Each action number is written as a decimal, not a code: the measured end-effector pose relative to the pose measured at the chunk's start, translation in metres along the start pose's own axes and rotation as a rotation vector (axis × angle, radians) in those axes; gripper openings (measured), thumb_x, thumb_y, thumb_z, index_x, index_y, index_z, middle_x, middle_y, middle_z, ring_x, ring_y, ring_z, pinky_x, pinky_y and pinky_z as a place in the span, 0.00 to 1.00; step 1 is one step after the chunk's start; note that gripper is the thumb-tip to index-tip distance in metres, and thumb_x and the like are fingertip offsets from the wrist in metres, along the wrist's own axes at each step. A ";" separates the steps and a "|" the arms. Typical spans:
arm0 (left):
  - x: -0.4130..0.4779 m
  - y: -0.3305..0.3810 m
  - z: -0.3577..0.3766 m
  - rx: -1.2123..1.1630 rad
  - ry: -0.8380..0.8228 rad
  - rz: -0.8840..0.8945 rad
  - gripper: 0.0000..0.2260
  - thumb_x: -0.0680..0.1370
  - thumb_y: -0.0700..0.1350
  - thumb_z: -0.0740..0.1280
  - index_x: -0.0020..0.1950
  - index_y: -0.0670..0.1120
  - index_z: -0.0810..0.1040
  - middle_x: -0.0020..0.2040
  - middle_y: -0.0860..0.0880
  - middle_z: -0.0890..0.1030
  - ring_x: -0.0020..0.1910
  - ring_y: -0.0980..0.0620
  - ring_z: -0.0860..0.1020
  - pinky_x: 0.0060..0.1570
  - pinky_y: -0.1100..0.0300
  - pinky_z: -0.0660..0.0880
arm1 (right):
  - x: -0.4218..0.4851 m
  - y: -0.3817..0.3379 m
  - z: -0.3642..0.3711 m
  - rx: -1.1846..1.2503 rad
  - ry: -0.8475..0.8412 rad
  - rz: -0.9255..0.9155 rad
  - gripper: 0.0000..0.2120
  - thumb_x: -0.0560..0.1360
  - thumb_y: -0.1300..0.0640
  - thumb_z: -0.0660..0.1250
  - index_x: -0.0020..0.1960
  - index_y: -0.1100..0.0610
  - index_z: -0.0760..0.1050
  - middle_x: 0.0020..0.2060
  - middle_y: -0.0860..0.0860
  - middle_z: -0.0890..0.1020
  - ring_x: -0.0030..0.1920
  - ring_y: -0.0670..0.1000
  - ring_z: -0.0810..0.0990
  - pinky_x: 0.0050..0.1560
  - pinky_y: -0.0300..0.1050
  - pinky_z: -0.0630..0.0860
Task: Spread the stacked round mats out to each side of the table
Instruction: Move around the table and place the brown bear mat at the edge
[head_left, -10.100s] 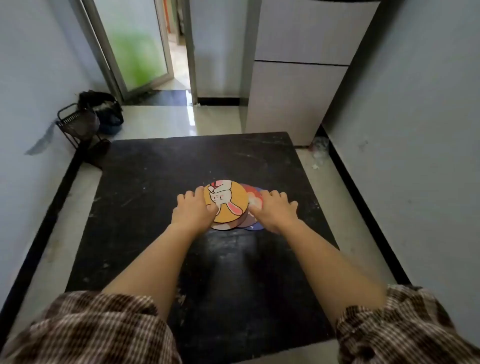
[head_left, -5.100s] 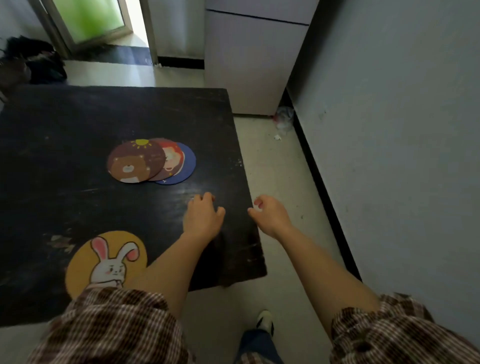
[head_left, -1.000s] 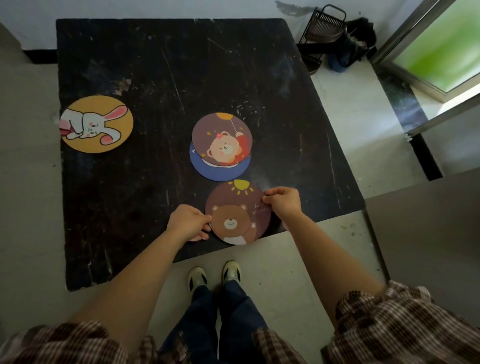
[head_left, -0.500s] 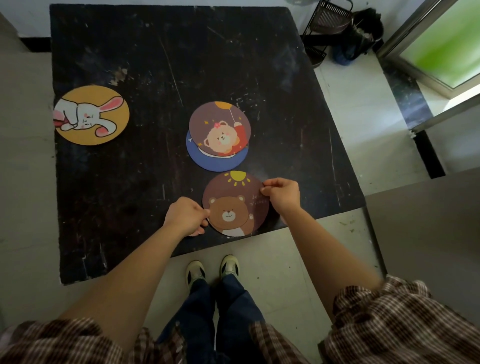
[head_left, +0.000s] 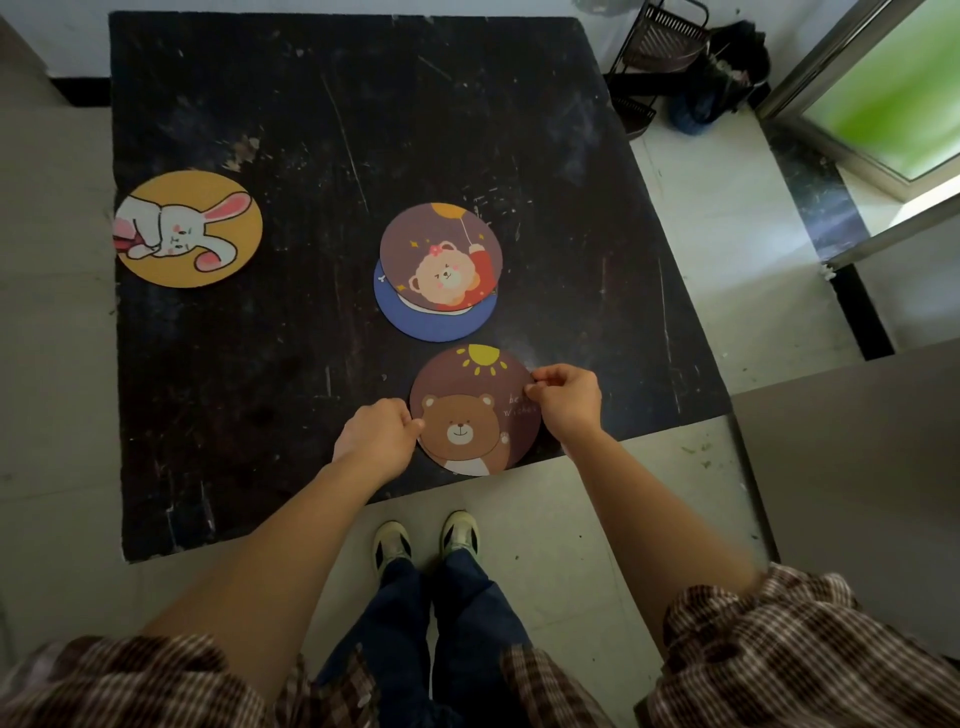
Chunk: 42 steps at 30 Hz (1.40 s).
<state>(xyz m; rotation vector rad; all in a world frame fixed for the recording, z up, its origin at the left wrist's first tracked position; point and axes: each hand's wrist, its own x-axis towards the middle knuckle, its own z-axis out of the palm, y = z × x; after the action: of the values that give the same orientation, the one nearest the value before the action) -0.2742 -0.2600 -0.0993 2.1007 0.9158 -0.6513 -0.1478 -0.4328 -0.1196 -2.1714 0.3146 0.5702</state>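
Both hands pinch the brown bear mat (head_left: 475, 410): left hand (head_left: 376, 436) and right hand (head_left: 566, 397) at opposite rims. Its near rim overhangs the table (head_left: 260, 364) edge, so it may tip off once released.

Black wire rack (head_left: 658, 49) stood on pale tile floor (head_left: 717, 270) past far right corner, w/ dark bag (head_left: 727, 78) touching its right side. Green-tinted glass door (head_left: 893, 98) in metal frame at far right. Grey cabinet top (head_left: 852, 457) lower right. Two pale shoes (head_left: 426, 543) & dark jeans (head_left: 441, 623) below; plaid sleeves (head_left: 779, 660) at bottom edge.
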 end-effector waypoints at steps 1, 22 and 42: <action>0.000 -0.001 0.001 0.003 0.006 -0.001 0.10 0.79 0.51 0.62 0.47 0.45 0.77 0.47 0.42 0.82 0.46 0.42 0.81 0.50 0.46 0.78 | 0.000 0.000 0.001 -0.002 0.005 -0.004 0.05 0.70 0.65 0.71 0.46 0.59 0.81 0.39 0.54 0.82 0.39 0.50 0.79 0.45 0.46 0.78; 0.008 -0.003 0.012 0.006 0.126 -0.028 0.11 0.79 0.51 0.62 0.47 0.44 0.75 0.45 0.42 0.82 0.44 0.44 0.81 0.45 0.49 0.78 | 0.002 0.005 0.006 -0.058 0.039 -0.043 0.06 0.71 0.63 0.71 0.47 0.58 0.80 0.37 0.50 0.80 0.38 0.49 0.77 0.42 0.43 0.74; 0.013 0.157 0.059 0.154 0.283 0.258 0.16 0.78 0.50 0.61 0.62 0.44 0.69 0.62 0.41 0.70 0.62 0.40 0.68 0.57 0.46 0.70 | 0.056 0.001 -0.132 -0.486 -0.087 -0.349 0.20 0.73 0.49 0.68 0.61 0.57 0.72 0.57 0.57 0.77 0.56 0.58 0.76 0.53 0.49 0.73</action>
<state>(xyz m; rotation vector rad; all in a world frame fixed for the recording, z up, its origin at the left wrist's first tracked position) -0.1541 -0.3749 -0.0767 2.4403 0.7426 -0.3034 -0.0611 -0.5393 -0.0772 -2.5748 -0.2784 0.5801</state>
